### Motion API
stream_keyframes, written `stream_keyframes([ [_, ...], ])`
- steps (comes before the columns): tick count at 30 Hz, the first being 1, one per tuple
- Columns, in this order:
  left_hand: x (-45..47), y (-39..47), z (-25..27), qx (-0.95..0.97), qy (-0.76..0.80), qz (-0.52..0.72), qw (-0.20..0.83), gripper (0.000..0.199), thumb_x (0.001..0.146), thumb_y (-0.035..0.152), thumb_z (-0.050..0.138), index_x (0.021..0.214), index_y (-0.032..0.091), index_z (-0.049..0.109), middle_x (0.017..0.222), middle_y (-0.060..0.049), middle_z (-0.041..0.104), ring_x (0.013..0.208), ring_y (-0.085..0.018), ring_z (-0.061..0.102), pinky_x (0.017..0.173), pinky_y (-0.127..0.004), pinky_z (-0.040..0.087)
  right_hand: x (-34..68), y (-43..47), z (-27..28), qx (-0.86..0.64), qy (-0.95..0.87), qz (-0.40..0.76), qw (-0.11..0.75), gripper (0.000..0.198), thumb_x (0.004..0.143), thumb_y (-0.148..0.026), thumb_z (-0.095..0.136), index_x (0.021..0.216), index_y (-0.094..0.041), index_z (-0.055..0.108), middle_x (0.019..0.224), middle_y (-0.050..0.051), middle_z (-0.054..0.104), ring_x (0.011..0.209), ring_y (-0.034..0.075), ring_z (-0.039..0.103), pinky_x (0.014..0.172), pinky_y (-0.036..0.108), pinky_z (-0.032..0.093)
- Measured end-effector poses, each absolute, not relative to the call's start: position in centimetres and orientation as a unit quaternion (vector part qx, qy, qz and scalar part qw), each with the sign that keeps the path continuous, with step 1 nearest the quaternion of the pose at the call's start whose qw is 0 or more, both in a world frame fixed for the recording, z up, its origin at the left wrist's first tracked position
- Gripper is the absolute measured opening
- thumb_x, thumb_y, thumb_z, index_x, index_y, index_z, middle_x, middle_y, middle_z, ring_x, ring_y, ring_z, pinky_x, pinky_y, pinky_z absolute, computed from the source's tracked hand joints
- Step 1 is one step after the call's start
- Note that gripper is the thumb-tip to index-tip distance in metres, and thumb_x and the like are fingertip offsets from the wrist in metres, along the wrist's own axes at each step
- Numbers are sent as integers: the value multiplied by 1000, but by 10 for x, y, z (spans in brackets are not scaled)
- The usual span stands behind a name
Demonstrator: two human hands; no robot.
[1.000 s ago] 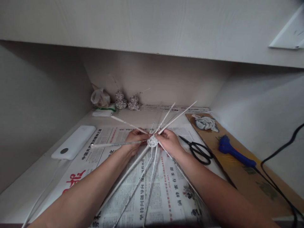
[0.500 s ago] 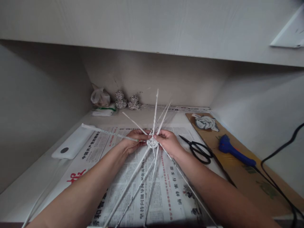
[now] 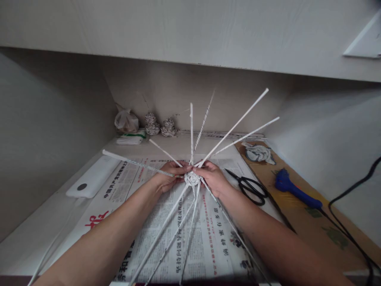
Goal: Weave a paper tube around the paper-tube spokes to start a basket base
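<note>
A small round weave of rolled paper strips (image 3: 192,178) is held up over the newspaper (image 3: 160,222), with several long paper sticks radiating from it. My left hand (image 3: 171,176) grips its left edge, thumb on top and fingers curled beneath. On the opposite edge, my right hand (image 3: 212,177) pinches the weave near the base of the upper sticks, its thumb close to the left thumb. One patterned paper stick (image 3: 139,165) runs out leftward past the left hand. Several others stretch down toward me between the forearms. The undersides of both hands are hidden.
Black scissors (image 3: 250,190) lie right of the newspaper. A blue glue gun (image 3: 294,190) with a black cord rests on cardboard (image 3: 285,214), near a crumpled wad (image 3: 258,153). At left is a white device (image 3: 92,178). Two woven gourd shapes (image 3: 151,124) and a plastic bag (image 3: 126,120) stand behind.
Several upper sticks have swung apart, two of them now pointing far to the upper right. The right thumb has shifted slightly along the weave; both hands keep their hold.
</note>
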State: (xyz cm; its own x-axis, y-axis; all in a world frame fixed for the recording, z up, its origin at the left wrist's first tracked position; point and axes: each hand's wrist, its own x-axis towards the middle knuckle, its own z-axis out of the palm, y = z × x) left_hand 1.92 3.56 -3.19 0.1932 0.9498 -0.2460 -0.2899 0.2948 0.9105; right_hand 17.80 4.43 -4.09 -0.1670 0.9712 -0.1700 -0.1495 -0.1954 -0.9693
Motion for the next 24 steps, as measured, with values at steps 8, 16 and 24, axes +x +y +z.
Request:
stream_keyframes([
  [8,26,36,-39,394,439,494,639,35,55,39,85,69,13,65,58,-1,61,50,-11,53,50,-24,38,173,40,-38,-464,-452,628,431,27,63,-38,71,78,-18,58,51,-5,56,35,8,44,29,19,32],
  [16,31,32,-39,400,450,502,621,37,59,43,81,65,14,60,55,1,56,49,-10,50,49,-24,37,170,40,-39,-514,-464,574,436,15,65,-27,60,77,-19,55,47,-7,52,33,10,43,29,21,32],
  [24,27,37,-47,421,446,518,596,34,60,42,81,65,13,62,54,0,58,48,-10,49,49,-24,34,170,37,-41,-499,-490,574,425,28,66,-38,69,84,-19,61,55,-5,59,38,10,47,31,20,29],
])
